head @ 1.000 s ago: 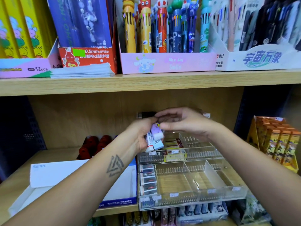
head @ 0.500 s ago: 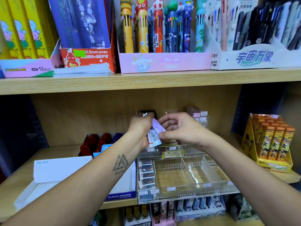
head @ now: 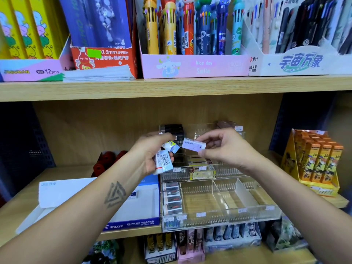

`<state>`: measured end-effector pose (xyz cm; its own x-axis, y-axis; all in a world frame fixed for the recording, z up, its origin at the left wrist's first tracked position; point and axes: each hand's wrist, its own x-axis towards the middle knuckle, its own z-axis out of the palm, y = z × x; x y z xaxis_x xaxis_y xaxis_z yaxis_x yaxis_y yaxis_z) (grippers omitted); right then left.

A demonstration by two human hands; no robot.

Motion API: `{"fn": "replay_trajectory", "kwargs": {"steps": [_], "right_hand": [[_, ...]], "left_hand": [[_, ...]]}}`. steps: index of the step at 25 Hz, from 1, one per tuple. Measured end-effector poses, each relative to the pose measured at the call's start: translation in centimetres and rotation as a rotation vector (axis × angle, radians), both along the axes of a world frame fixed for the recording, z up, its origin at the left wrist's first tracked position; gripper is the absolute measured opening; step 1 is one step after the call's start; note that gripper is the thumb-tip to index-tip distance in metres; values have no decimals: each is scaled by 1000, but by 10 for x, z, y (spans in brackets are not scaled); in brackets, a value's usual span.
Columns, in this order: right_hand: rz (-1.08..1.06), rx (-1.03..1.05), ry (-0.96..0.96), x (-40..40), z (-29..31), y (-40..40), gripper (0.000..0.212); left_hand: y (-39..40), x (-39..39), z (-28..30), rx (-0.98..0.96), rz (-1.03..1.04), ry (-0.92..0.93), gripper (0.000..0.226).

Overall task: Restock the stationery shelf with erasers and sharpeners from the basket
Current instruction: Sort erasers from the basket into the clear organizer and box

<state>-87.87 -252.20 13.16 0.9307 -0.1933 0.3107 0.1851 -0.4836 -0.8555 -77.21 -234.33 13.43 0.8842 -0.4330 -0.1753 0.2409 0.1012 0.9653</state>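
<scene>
Above the clear acrylic divided tray [head: 219, 216], the right hand [head: 226, 149] pinches 1 pale lilac wrapped eraser [head: 194, 146] between thumb and fingertips; the left hand [head: 152, 151] curls around several white barcoded erasers [head: 164, 161].

Along the upper shelf board [head: 171, 88], from left: yellow cartoon boxes in a pink tray [head: 28, 70] marked 12pcs, a red box [head: 106, 58] of 0.5mm pens with a stack of white sheets [head: 99, 75] in front, multicolour character pens [head: 190, 25] upright in a pink display box [head: 194, 66], then a white pen display [head: 301, 61]. Lower down, dark red round items [head: 106, 161] at the back left; an orange display box [head: 314, 161] of small packs, tilted back, far right.
</scene>
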Motion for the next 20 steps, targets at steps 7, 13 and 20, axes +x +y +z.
{"fn": "replay_trajectory", "kwargs": {"steps": [7,13,20], "right_hand": [[19,-86,-126,9,-4,2,27],[111,406,-133,8,-15,-1,37],[158,558,-139,4,-22,-13,47]], "left_hand": [[9,-13,-1,156,-263,-57,29],[0,-20,-11,76,-142,-161,17],[-12,-24,-20,70,-74,-235,14]]}}
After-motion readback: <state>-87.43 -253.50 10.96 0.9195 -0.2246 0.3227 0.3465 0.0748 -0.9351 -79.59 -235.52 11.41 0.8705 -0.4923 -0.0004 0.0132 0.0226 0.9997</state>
